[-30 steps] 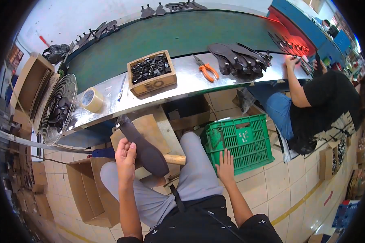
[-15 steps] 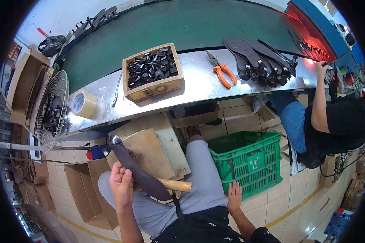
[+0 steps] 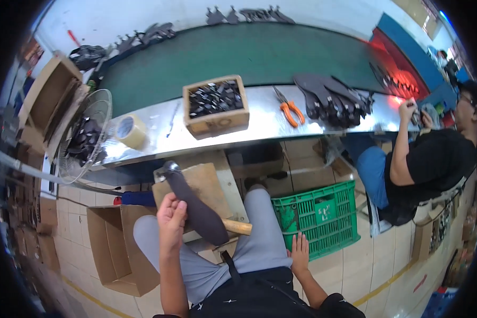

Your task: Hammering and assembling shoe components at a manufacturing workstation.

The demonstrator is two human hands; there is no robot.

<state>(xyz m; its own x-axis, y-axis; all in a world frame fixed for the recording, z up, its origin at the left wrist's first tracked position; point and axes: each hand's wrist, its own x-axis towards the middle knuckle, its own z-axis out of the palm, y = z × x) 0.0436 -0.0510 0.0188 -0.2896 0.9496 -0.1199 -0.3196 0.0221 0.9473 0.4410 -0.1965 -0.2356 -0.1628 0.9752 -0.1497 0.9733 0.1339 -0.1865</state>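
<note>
My left hand (image 3: 172, 214) is closed on the edge of a dark brown shoe insole (image 3: 195, 209), its fingers and thumb pinching one side. The insole slants over my lap, with a shiny metallic piece at its far end. A wooden handle (image 3: 237, 228) pokes out from beneath it toward the right; whatever it belongs to is hidden. My right hand (image 3: 300, 250) lies open beside my right thigh, fingers stretched out, close to a green plastic crate (image 3: 323, 217). In front of my knees stands a low block with a worn tan board (image 3: 209, 185) on top.
On the metal bench edge (image 3: 159, 140) are a wooden box (image 3: 217, 127) of small black pieces, orange-handled pliers (image 3: 290, 112), stacked insoles (image 3: 328, 100) and a tape roll (image 3: 131, 132). A wire basket (image 3: 85, 139) stands left. A cardboard box (image 3: 108, 254) sits on the floor; a co-worker (image 3: 429, 159) works at right.
The view has tilted up, showing more of the bench's far side. My left hand still grips the insole, which now hangs over the board. The co-worker's hands have shifted.
</note>
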